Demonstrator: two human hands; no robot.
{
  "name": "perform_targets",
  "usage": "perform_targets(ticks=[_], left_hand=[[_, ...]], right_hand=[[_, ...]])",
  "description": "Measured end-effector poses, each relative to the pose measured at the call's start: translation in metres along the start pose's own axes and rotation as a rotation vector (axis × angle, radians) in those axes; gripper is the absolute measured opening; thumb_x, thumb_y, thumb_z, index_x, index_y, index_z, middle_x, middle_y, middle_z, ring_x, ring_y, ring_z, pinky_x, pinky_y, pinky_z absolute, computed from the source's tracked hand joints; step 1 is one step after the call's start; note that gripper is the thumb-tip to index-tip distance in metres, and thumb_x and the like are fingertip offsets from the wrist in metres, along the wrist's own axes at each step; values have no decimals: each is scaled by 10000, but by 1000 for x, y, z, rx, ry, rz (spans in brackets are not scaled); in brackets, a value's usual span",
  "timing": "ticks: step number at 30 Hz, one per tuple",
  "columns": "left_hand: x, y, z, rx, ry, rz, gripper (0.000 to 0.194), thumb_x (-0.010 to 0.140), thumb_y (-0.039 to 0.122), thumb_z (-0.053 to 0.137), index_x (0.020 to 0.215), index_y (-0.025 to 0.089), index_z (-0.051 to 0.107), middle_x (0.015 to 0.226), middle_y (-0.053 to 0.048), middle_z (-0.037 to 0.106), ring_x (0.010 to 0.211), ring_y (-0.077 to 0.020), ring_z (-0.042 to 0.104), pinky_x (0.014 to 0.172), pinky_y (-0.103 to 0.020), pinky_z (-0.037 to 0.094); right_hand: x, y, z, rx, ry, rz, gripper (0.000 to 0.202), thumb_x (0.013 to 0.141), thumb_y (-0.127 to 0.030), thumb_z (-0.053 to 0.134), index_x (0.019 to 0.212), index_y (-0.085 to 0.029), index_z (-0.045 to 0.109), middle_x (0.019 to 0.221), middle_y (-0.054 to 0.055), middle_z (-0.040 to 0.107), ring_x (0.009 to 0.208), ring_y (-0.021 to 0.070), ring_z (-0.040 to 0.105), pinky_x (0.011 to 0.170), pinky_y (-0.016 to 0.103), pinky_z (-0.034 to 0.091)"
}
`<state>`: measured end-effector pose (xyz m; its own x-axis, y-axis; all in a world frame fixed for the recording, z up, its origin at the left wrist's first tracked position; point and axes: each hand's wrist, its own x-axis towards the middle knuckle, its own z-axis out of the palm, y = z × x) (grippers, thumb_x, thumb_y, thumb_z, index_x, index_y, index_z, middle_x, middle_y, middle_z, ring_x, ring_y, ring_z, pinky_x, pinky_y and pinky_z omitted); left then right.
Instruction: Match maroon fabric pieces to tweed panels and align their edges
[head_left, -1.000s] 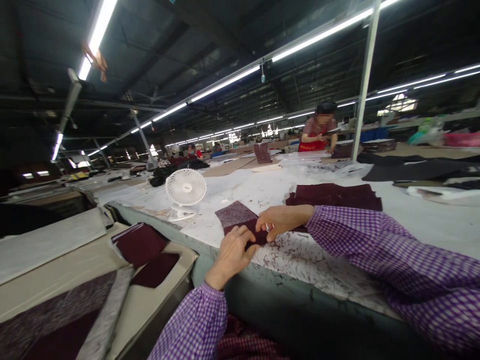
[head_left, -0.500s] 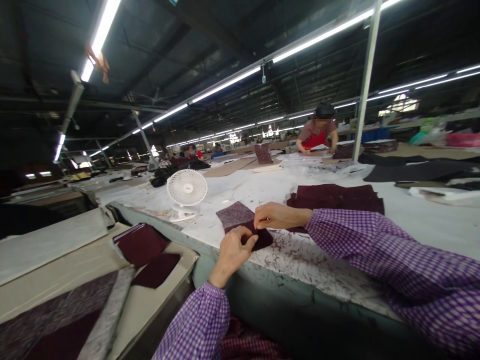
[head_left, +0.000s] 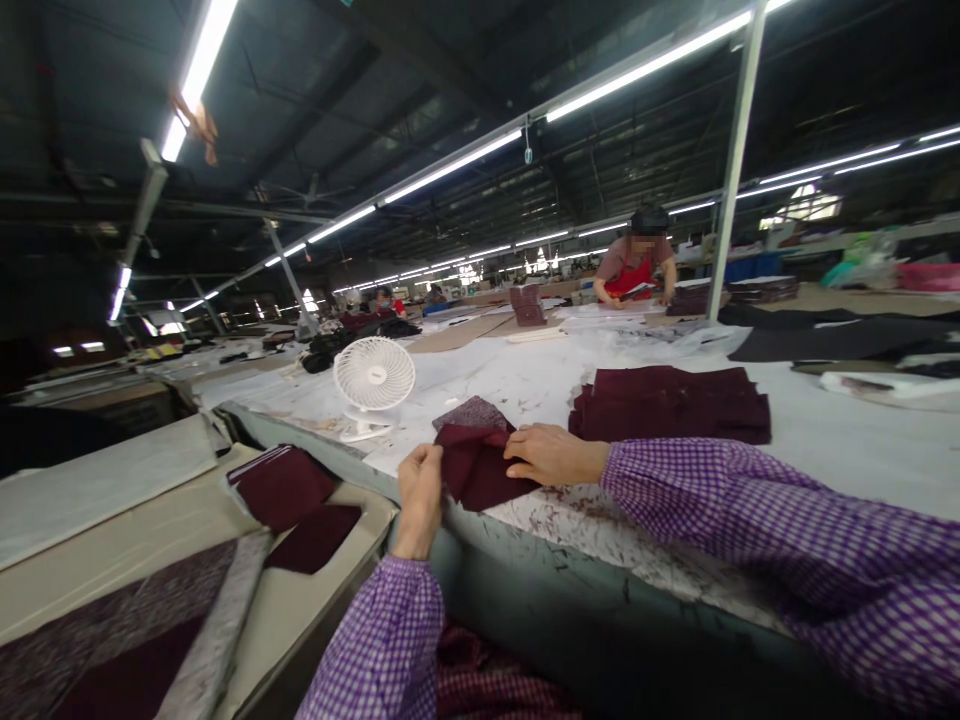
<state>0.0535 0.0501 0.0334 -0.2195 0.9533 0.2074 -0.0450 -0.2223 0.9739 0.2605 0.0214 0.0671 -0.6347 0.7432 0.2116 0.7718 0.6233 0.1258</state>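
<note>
- Maroon cloth (head_left: 484,478): between both grips, at the tabletop's (head_left: 525,372) near edge, its left side lifted.
- Left grip (head_left: 421,498): fingertips pinched together on that side.
- Right grip (head_left: 553,456): fingers slightly bent at the cloth's right side; whether they pinch it, one cannot tell.
- Step, seemingly: turning the cloth; the next move likely calls for a light, steady pinch.
- Speckled cloth (head_left: 475,411): just beyond the grips.
- Fan (head_left: 374,373): beyond the left grip.
- Maroon pile (head_left: 671,402): beyond the right grip.

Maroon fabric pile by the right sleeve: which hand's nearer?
Right. The right hand is just left of the pile; the left hand is farther left, pinching maroon cloth.
</note>
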Motion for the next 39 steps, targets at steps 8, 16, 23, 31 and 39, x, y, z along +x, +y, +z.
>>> perform_targets(ticks=[8,16,23,31,39], left_hand=[[37,28,-84,-315,595,-18,95,636,172,574,662,166,482,551,65,443,480,-78,428,448,-200,372],[-36,34,-16,428,-34,376,192,799,304,475,682,174,554,545,41,488,524,-100,441,520,-209,347],[-78,38,15,617,-521,535,247,866,346,484,835,189,673,807,-28,679,717,-154,592,678,-257,440],[-15,18,47,806,-413,430,299,809,274,567,1063,142,655,954,-94,692,922,-230,607,845,-354,453],[-21,4,72,932,-512,519,241,814,152,538,954,210,725,984,-62,676,940,-213,597,837,-318,441]], right_hand=[[1,1,1,28,-7,9,302,890,-351,504,1028,-137,668,1034,119,651,958,219,607,885,348,434],[4,-1,-24,956,-55,329,596,926,-560,282,1263,-124,510,947,133,683,792,193,646,723,333,505],[-20,6,-30,943,-94,356,763,769,-361,638,1409,-119,300,786,25,635,618,132,556,565,246,431],[-38,8,-18,568,16,182,671,754,-185,597,1382,-180,361,972,69,616,799,167,586,689,265,435],[-45,23,-16,247,-2,326,361,833,-259,547,1169,-141,609,981,101,666,882,213,611,771,285,427]])
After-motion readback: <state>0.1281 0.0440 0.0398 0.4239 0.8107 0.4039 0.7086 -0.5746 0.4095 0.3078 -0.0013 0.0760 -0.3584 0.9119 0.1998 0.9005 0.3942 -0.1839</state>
